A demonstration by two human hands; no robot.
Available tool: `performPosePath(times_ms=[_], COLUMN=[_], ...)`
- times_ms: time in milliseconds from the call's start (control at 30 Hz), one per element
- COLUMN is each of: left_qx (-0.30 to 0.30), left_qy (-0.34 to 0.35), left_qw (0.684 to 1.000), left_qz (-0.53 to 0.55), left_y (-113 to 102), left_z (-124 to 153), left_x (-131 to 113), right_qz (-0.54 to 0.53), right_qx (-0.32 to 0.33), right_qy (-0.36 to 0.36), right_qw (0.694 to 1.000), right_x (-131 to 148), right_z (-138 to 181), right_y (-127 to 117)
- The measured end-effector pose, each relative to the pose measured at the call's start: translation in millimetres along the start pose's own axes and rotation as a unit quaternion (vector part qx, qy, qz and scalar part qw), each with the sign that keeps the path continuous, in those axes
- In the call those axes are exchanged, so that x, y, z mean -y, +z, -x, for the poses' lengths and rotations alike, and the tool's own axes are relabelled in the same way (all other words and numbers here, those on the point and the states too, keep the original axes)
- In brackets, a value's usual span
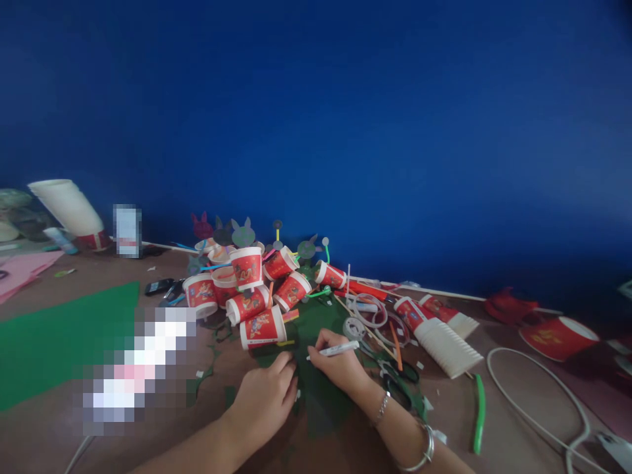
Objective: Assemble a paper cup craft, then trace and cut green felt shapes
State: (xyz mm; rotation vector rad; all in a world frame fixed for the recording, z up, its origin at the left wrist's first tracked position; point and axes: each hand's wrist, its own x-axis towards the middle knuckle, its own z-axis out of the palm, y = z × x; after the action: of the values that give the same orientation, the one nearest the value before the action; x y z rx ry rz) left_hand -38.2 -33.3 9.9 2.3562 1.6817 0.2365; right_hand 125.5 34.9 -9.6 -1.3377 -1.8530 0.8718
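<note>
A white marker pen [344, 347] is gripped in my right hand [338, 367], its tip pointing down and left over a dark green paper sheet [320, 405]. Facing it, my left hand [266, 390] has its fingers bent together and pressed down at the sheet's left edge. Just beyond the left hand lies a red paper cup [263, 328] on its side, in front of a heap of similar cups. Black-handled scissors [395, 385] rest right of my right wrist, close to a roll of clear tape [354, 328].
Stacked white-and-red paper cups [439, 339] lie at the right, near a green strip [478, 415] and a looped white cable [538, 355]. Leftward are a large green sheet [69, 342] and pink paper [29, 273]. A blue wall [316, 131] closes off the back.
</note>
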Motion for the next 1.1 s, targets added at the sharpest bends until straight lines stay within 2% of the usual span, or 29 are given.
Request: performPosePath(times_ms=[100,300,433,667,1100], left_qx=[0.001,-0.001,-0.008,-0.007,-0.006], left_qy=[-0.003,0.000,0.001,0.007,0.005], left_qw=[1.000,1.000,1.000,1.000,1.000], left_qz=[0.002,-0.004,-0.010,-0.019,-0.019], left_y=[0,0,3,2,1], left_z=[0,1,0,1,0], left_x=[0,1,2,1,0], right_qz=[-0.042,-0.117,-0.081,-0.033,0.011], right_qx=[0.006,-0.047,-0.006,0.026,0.020], right_qy=[0.029,0.076,0.064,0.051,0.016], right_qw=[0.999,0.989,0.995,0.998,1.000], right_x=[-3,-8,-7,2,-4], right_z=[-2,-6,-3,0,-1], right_y=[-1,-8,-5,-4,-3])
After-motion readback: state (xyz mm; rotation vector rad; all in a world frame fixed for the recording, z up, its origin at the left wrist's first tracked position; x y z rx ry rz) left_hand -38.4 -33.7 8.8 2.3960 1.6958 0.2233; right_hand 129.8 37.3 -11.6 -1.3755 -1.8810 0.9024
